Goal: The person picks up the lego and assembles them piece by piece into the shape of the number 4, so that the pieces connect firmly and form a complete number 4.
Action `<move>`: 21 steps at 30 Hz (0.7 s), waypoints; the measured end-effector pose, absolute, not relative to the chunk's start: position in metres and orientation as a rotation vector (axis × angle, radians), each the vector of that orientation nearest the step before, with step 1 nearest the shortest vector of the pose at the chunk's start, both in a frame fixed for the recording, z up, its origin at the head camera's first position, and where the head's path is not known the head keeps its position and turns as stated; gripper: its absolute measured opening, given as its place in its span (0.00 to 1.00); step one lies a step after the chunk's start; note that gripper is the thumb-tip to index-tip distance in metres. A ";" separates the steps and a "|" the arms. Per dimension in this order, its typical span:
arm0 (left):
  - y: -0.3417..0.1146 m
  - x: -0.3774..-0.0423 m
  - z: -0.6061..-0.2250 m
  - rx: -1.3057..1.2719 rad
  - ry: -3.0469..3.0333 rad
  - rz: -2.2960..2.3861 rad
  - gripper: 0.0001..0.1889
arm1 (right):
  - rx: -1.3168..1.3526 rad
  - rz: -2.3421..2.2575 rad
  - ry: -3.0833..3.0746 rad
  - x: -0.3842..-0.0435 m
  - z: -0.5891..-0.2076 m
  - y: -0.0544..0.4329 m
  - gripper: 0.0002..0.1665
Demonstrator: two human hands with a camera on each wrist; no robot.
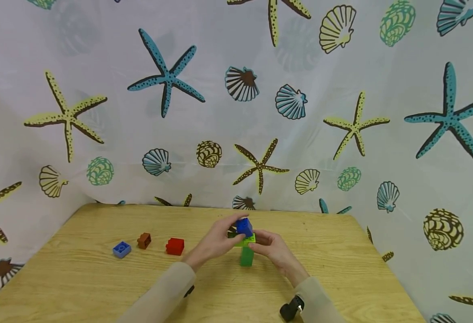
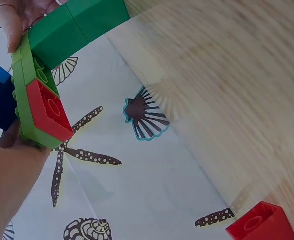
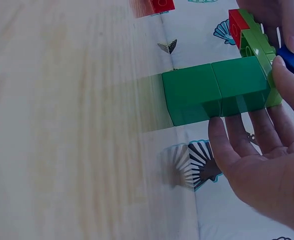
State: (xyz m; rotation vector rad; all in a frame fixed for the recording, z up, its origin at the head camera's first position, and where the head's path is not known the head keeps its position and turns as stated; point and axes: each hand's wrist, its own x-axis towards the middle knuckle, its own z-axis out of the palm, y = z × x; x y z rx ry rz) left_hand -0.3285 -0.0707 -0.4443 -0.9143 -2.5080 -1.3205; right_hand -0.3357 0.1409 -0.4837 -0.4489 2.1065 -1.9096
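A tower of two dark green bricks [image 1: 246, 257] stands on the wooden table, with a lime green layer [image 1: 240, 243] across its top that juts out to the left. Under that overhang hangs a red brick [image 2: 50, 111]. Just over the lime studs, my left hand [image 1: 216, 240] pinches a blue brick [image 1: 244, 227] between thumb and fingers. Whether the blue brick is seated on the studs I cannot tell. My right hand [image 1: 277, 253] steadies the tower from the right, its thumb on the lime layer and its fingers against the far side of the dark green bricks.
To the left on the table [image 1: 79, 273] lie a lighter blue brick [image 1: 122, 249] and a brown brick [image 1: 144, 241], both tipped over. Closer to my left hand is a loose red brick [image 1: 175, 246]. A curtain [image 1: 204, 121] printed with shells and starfish hangs behind the table.
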 end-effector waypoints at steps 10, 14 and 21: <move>-0.068 -0.326 -0.443 -0.947 -2.533 -1.329 0.28 | -0.459 -1.903 2.116 -0.337 -0.486 0.141 0.31; -0.069 -0.326 -0.444 -0.949 -2.532 -1.312 0.28 | -0.463 -1.900 2.116 -0.337 -0.484 0.141 0.30; -0.070 -0.328 -0.446 -0.994 -2.525 -1.233 0.28 | -0.453 -1.899 2.107 -0.335 -0.483 0.140 0.31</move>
